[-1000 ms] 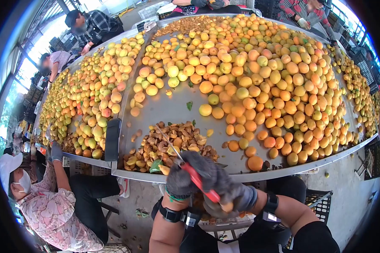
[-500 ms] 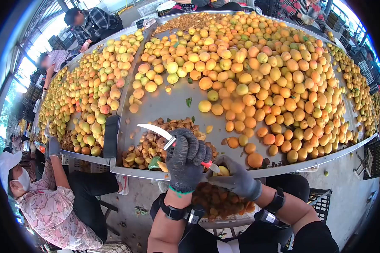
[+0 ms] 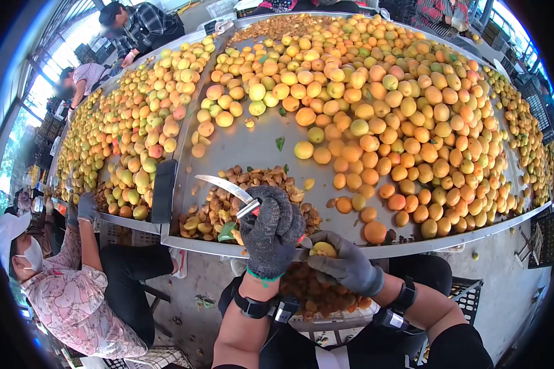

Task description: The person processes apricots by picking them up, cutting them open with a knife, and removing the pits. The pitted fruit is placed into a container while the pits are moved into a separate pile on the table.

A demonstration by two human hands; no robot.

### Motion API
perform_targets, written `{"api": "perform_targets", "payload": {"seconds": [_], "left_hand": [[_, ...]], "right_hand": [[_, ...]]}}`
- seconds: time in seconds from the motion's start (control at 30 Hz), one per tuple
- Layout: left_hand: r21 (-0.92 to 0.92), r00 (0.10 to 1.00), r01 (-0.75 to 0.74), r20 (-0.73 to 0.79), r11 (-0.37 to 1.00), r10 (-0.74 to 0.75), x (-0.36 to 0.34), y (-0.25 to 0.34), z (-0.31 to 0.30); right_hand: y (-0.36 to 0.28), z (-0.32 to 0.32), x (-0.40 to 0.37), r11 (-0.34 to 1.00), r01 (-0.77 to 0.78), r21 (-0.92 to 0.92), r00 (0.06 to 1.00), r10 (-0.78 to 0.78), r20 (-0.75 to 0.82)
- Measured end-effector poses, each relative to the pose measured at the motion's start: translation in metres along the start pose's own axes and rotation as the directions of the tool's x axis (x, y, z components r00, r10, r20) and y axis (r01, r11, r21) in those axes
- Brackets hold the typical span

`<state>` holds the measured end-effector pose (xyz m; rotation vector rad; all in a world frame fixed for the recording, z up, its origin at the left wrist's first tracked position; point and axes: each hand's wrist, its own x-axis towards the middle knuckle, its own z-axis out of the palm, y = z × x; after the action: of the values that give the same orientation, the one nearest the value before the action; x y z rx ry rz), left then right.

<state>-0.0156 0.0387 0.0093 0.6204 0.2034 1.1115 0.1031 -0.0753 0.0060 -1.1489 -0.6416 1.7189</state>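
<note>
Above a heap of fruit pieces (image 3: 320, 292), the right hand (image 3: 349, 264) pinches a fruit (image 3: 323, 249); the left hand's (image 3: 269, 230) grip wraps a knife (image 3: 232, 187), handle end near that fruit. Opening it seems in hand, needing a steady pinch. Beyond, brown scraps (image 3: 264, 178) and whole fruit (image 3: 406, 123) lie on the surface (image 3: 246, 147).

A curved knife (image 3: 226, 186) slants leftward, a yellowish fruit (image 3: 322, 249) nearby.
</note>
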Motion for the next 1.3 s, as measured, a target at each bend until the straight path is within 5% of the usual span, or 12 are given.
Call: {"api": "perform_targets", "payload": {"seconds": [0.33,0.7,0.77,0.83,0.87,0.93,1.07,1.23,1.3], "left_hand": [[-0.036,1.0,-0.01,-0.003,0.999,0.01,0.002,0.003,-0.008],[0.098,1.0,-0.018,0.011,0.995,0.017,-0.001,-0.003,-0.005],[-0.07,0.996,0.08,-0.026,0.994,-0.082,-0.001,-0.005,-0.005],[-0.059,0.997,0.079,-0.021,0.995,-0.08,-0.001,-0.004,-0.001],[-0.047,0.997,0.078,-0.019,0.996,-0.079,-0.002,-0.003,0.0],[-0.036,0.996,0.084,0.01,0.996,-0.083,0.002,-0.002,-0.002],[-0.053,0.997,0.062,-0.05,0.997,-0.065,0.003,0.004,0.005],[0.008,0.995,0.101,-0.002,0.995,-0.101,0.0,0.014,0.01],[0.025,0.993,0.118,-0.021,0.993,-0.118,-0.002,0.011,0.01]], "right_hand": [[0.017,-0.002,0.005,0.981,0.192,0.038,0.977,-0.195,0.085],[0.018,-0.001,0.006,0.986,0.167,0.027,0.983,-0.168,0.079],[0.021,-0.004,0.009,0.982,0.185,0.034,0.979,-0.187,0.085],[0.023,-0.007,0.013,0.819,0.477,-0.32,0.879,-0.456,0.144],[0.02,-0.007,0.011,0.819,0.476,-0.32,0.879,-0.455,0.143],[0.007,-0.006,0.004,0.991,0.093,0.095,0.981,-0.108,0.162],[0.005,-0.003,0.009,0.997,0.048,0.06,0.988,-0.056,0.144],[0.009,0.006,0.007,0.944,0.287,-0.166,0.958,-0.28,0.063],[0.011,0.005,0.007,0.964,0.226,-0.139,0.974,-0.222,0.042]]}}
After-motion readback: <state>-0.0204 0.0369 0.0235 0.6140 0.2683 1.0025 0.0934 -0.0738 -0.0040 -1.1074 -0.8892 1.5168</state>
